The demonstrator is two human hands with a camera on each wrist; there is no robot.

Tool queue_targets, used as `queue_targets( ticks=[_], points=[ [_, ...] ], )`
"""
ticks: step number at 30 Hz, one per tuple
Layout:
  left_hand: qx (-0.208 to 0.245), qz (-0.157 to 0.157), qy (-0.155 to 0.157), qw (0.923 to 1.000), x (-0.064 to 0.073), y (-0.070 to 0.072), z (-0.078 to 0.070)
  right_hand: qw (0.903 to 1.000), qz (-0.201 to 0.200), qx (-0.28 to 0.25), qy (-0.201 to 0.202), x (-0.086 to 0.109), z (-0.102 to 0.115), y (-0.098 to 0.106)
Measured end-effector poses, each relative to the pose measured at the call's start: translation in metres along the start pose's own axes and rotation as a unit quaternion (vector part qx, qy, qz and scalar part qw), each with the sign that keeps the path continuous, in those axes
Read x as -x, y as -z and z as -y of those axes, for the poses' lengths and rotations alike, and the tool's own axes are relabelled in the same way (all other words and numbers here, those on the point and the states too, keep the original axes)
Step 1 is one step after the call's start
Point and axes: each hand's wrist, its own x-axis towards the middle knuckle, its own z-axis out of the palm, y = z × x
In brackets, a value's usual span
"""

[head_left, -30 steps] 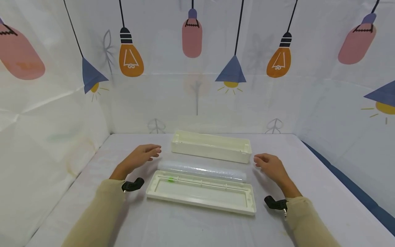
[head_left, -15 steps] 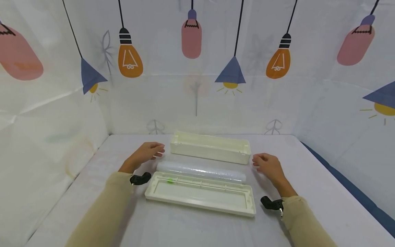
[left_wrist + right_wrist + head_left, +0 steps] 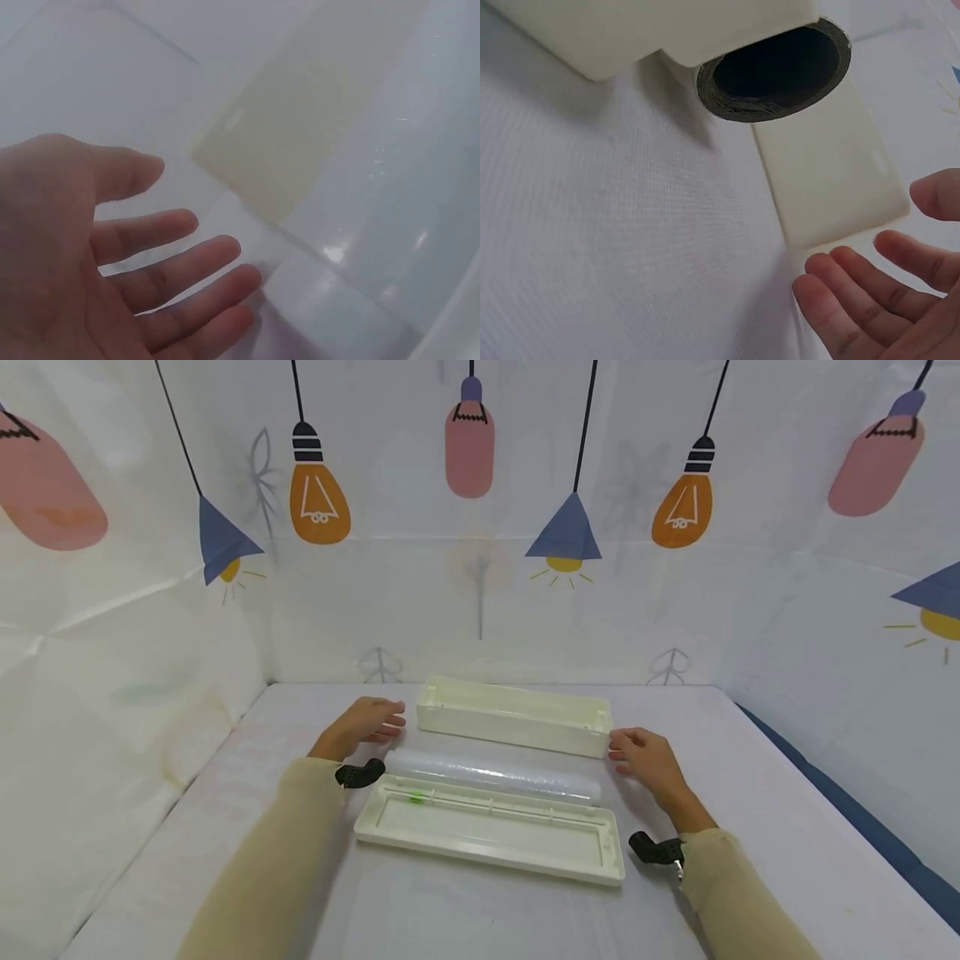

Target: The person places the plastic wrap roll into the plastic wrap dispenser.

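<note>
A long cream-white open box (image 3: 513,732) lies near the back of the table. In front of it is a roll of clear plastic wrap (image 3: 491,776), and nearer still a shallow cream lid (image 3: 487,837) with a small green piece (image 3: 416,797) on its rail. Beside the box's left end is my left hand (image 3: 365,723), fingers relaxed and slightly apart from it. At the opposite end, my right hand (image 3: 651,765) has its fingertips close to the box; whether they touch it I cannot tell. The right wrist view shows the roll's dark hollow core (image 3: 780,71).
White cloth covers the table (image 3: 420,918). A white backdrop (image 3: 480,602) printed with lamps and bulbs rises behind and at both sides. A blue strip (image 3: 847,802) runs along the right edge. Each wrist carries a small black camera.
The left hand has moved right and slightly back, toward the left end of the box. The right hand has shifted slightly left, closer to the right end. Box, roll and lid have stayed put.
</note>
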Motion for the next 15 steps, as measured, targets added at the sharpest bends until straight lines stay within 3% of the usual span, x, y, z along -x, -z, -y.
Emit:
queue_targets(
  ticks=[6,15],
  points=[
    [0.021,0.024,0.009,0.9995,-0.006,-0.007,0.000,0.9999,-0.002,0.009,-0.012,0.000,-0.005,-0.006],
    [0.014,0.025,-0.013,0.9995,-0.014,-0.005,-0.011,0.9999,-0.003,0.005,0.016,-0.001,-0.008,-0.003]
  ],
)
